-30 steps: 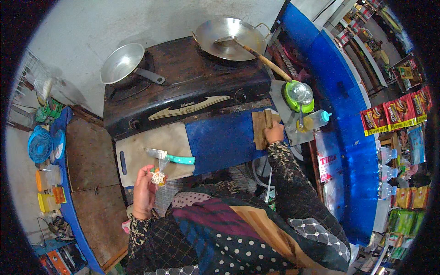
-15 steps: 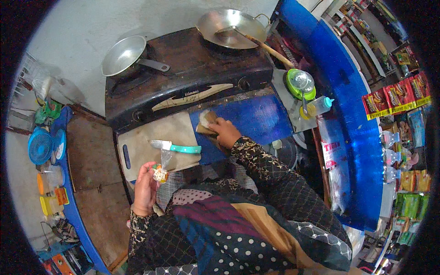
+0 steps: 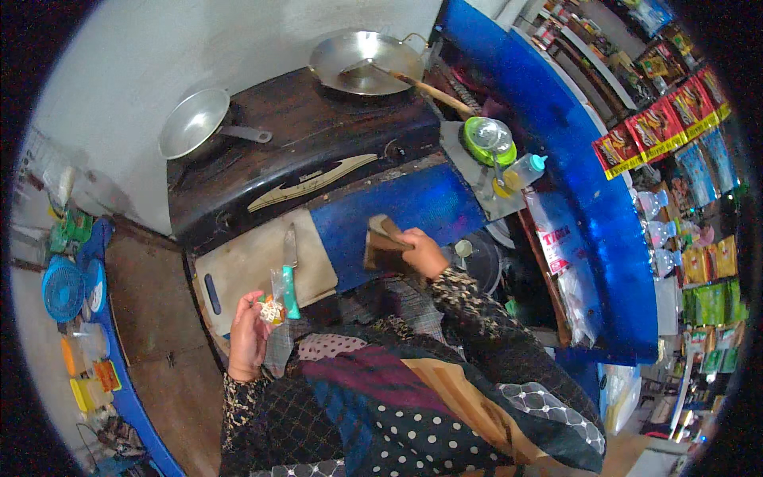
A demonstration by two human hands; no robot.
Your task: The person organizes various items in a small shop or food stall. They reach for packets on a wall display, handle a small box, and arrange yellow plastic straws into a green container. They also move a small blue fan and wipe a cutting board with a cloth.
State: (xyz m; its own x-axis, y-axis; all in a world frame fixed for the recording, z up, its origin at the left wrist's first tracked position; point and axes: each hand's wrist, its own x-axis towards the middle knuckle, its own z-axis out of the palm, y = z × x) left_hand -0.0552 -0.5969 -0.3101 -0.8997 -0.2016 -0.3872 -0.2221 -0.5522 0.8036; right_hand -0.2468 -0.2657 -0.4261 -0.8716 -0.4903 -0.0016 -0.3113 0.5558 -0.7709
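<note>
My left hand (image 3: pixel 248 342) is closed on a small clear plastic bag (image 3: pixel 272 308) with whitish and orange bits in it, near the front of a pale cutting board (image 3: pixel 246 266). Beside the bag a knife (image 3: pixel 289 278) with a turquoise handle lies on the board, its blade pointing away from me. Over the front of a blue ribbed surface (image 3: pixel 381 208), my right hand (image 3: pixel 425 254) grips a folded brown piece (image 3: pixel 385 245) that looks like paper. Whether anything is inside its folds I cannot make out.
Behind the board stands a dark stove (image 3: pixel 286 119) with a frying pan (image 3: pixel 195 123) and a wok (image 3: pixel 358 60) holding a wooden-handled spatula. To the right are a green bowl (image 3: pixel 478 143) and a squeeze bottle (image 3: pixel 524 171). A blue partition (image 3: pixel 572 151) runs along the right side.
The knife has turned from lying crosswise to pointing away from me. My right hand has drawn the brown piece nearer and rightward; its white part no longer shows. The view has shifted slightly.
</note>
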